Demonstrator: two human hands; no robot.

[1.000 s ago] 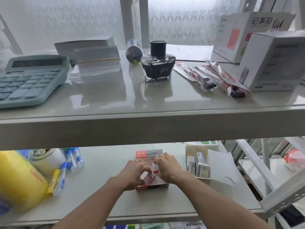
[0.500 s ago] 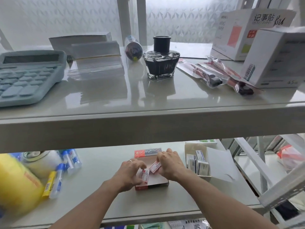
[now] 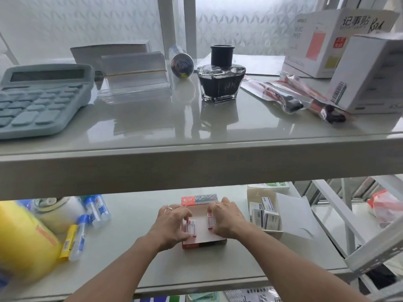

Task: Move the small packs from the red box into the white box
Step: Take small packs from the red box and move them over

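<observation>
Upper shelf [image 3: 196, 136]: the calculator [image 3: 37, 99] sat at the left edge, the ink bottle [image 3: 221, 83] mid-shelf, two cartons at the right edge.
Lower shelf [image 3: 135, 253]: the red box [image 3: 196, 244] lay near the front edge, centre.
Left hand [image 3: 172, 227]: it was over the box's left side, touching a small pack [image 3: 191, 228] inside.
Right hand [image 3: 224, 219]: it was over the right side, on another pack [image 3: 210, 221].
White box [image 3: 254, 192]: it stood just right of the red box, packs inside.
Glue sticks [image 3: 87, 223]: they lay toward the left edge.
</observation>
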